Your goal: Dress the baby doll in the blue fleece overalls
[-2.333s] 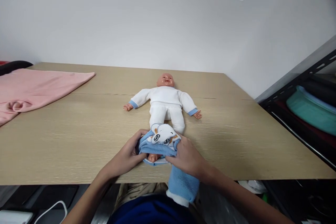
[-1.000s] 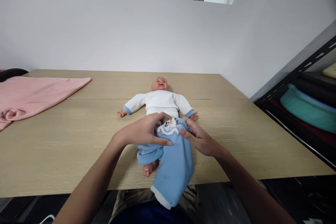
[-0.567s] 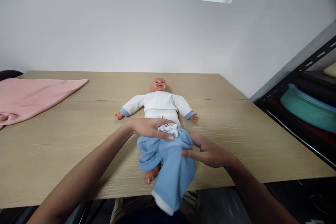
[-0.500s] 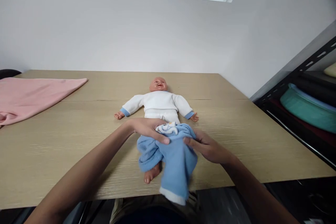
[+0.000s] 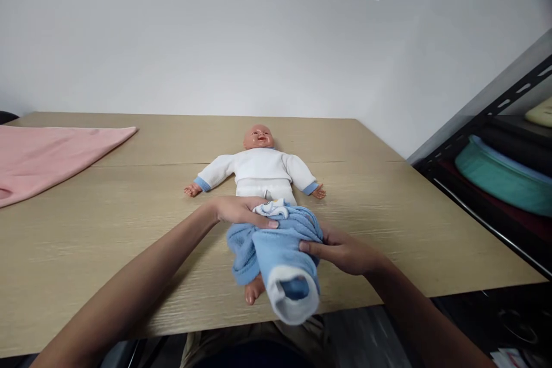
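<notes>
Fleece pants (image 5: pixel 276 246), blue and fuzzy, sit bunched over the legs of the baby doll (image 5: pixel 262 167) at lower centre of the frame. My left hand (image 5: pixel 239 210) grips the top edge by the cartoon patch (image 5: pixel 272 209); my right hand (image 5: pixel 347 250) pinches the other side, thumb on top. Probably super light, soft and not fragile, so I'd grab the gathered top rather than that floppy white cuff (image 5: pixel 294 313).

A single camera looks out from the person's head, facing forward and down across a table (image 5: pixel 107 253) from just behind its near edge. The lap (image 5: pixel 259 330) shows at the bottom. The left hand (image 5: pixel 244 211) and right hand (image 5: pixel 338 248) sit close, below centre; the doll (image 5: pixel 262 167) reaches farther off. A wall (image 5: pixel 215 46) fills the upper background.
</notes>
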A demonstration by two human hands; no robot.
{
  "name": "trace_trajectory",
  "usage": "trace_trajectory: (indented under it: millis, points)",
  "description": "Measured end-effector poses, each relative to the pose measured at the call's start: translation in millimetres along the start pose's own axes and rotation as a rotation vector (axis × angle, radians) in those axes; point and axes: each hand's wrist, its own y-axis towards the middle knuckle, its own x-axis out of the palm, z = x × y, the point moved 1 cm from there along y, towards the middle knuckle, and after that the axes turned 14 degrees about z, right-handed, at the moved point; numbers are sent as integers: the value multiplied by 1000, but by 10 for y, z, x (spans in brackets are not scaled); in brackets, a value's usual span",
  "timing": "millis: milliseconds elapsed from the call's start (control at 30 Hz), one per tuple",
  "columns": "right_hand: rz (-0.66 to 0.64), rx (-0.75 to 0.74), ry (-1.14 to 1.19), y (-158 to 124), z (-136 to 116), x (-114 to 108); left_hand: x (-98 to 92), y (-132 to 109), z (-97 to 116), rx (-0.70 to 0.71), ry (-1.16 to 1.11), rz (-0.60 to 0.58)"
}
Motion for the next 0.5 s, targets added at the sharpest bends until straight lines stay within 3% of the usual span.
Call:
trace_trajectory:
  millis: [133, 300, 500]
  points:
    - [-9, 53, 73, -40, -17, 104, 4, 21, -61, -45, -76, -104]
    - [-81, 175, 158, -139, -154, 203, 22, -22, 7, -16, -61, -203]
    - [200, 243, 196, -232, 3, 256, 29, -59, -9, -23, -165, -67]
